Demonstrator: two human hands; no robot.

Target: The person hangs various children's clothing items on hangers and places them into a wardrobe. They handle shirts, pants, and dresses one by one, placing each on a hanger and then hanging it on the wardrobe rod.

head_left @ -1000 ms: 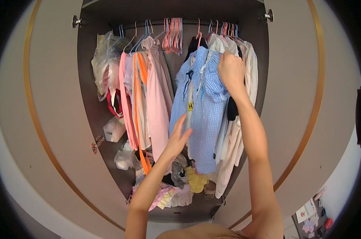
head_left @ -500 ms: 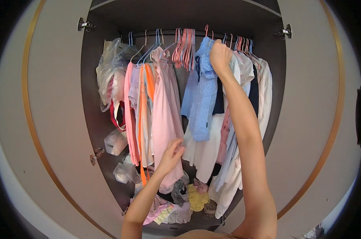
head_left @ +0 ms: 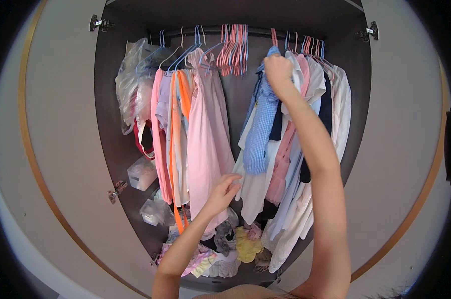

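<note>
My right hand (head_left: 278,74) is closed around the top of a blue checked garment (head_left: 260,142), which hangs from the rail on a pink hanger (head_left: 274,37). Fingers half-curled and apart, my left hand (head_left: 222,193) holds nothing; it is in front of the lower part of a long pink dress (head_left: 204,149). Just right of those fingers hangs the hem of a white garment (head_left: 252,202). A darker blue garment (head_left: 249,112) shows behind the checked one. My right fingertips are partly hidden by the back of the hand.
Bare pink and blue hangers (head_left: 233,52) bunch on the rail. White and pale clothes (head_left: 340,109) hang at the right. Clear plastic bags (head_left: 128,89) hang at the left. Folded clothes (head_left: 224,266) lie below. Wardrobe doors (head_left: 61,149) flank the opening.
My right hand has shifted slightly right and down, sliding the checked garment and its hanger right along the rail, nearer the other clothes. My left hand has moved slightly right.
</note>
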